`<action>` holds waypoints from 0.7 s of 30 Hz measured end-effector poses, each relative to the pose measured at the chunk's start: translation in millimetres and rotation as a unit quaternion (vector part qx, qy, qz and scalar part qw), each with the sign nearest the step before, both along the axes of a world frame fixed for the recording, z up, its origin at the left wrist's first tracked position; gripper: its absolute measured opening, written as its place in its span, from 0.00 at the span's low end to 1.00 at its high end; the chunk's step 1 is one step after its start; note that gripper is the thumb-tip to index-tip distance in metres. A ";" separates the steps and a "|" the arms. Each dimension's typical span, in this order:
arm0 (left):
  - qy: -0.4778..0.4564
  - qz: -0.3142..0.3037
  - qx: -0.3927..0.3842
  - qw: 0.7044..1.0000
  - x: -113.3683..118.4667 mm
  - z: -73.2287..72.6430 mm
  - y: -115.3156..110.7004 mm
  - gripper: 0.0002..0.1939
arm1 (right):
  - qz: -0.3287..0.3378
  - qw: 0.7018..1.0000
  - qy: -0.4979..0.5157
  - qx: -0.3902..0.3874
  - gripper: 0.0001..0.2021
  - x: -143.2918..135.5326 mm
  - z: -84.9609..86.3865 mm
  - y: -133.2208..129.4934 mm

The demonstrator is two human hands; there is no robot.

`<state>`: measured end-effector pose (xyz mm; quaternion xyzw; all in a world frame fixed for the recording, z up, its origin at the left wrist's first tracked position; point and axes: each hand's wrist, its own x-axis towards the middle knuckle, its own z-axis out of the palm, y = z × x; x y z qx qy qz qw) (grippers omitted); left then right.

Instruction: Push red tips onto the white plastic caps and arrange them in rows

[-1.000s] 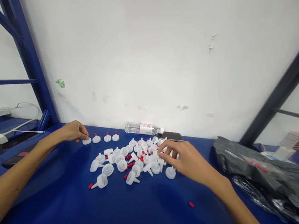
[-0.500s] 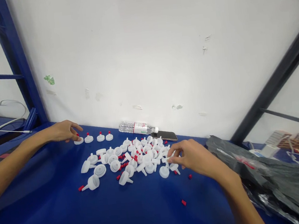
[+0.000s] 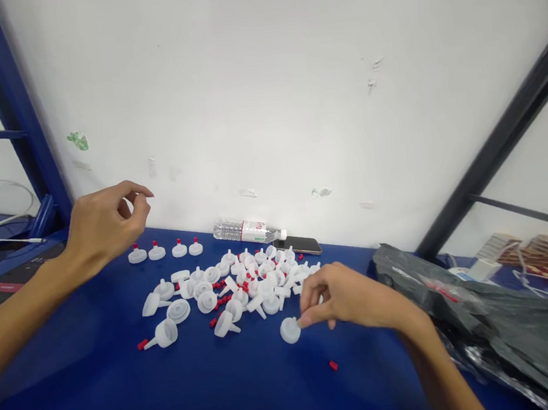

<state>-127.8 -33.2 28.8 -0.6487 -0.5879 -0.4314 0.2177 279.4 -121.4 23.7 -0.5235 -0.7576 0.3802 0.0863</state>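
Head view: white nozzle caps and small red tips on a blue table. The right hand is nearly closed, a fingertip touching the nozzle of a white cap at the near right edge of the loose pile; whether the nozzle is pinched from both sides cannot be told. The left hand is raised, thumb and forefinger curled with a small gap and nothing visible between them. Near it, four red-tipped caps stand upright in a row at the back. A loose red tip lies on the table near the right hand. Behind the pile, a bottle lies on its side, with a phone beside it.

Likely faults: the white cap could slip or spin if contact is confined to its narrow nozzle; the loose red tip could roll if brushed by the right wrist; and the upright row could topple if the left hand were lowered carelessly.
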 end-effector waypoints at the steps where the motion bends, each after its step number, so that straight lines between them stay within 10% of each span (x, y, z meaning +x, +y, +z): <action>1: 0.005 -0.009 0.016 1.000 4.1 -2.0 -1.8 0.15 | -0.014 1.000 -0.007 -0.018 0.14 5.5 1.9 -1.2; 10: 0.071 -0.114 0.080 0.988 32.7 -12.5 -19.7 0.15 | -0.030 0.971 -0.105 -0.212 0.07 0.2 -15.6 -9.0; 17: 0.084 -0.140 0.092 0.982 36.3 -15.7 -20.4 0.14 | 0.010 0.987 -0.092 -0.130 0.03 -6.2 -4.6 -11.0; 21: 0.091 -0.158 0.095 0.979 39.0 -17.4 -21.8 0.12 | 0.012 0.998 -0.019 0.055 0.03 -6.6 0.2 -4.2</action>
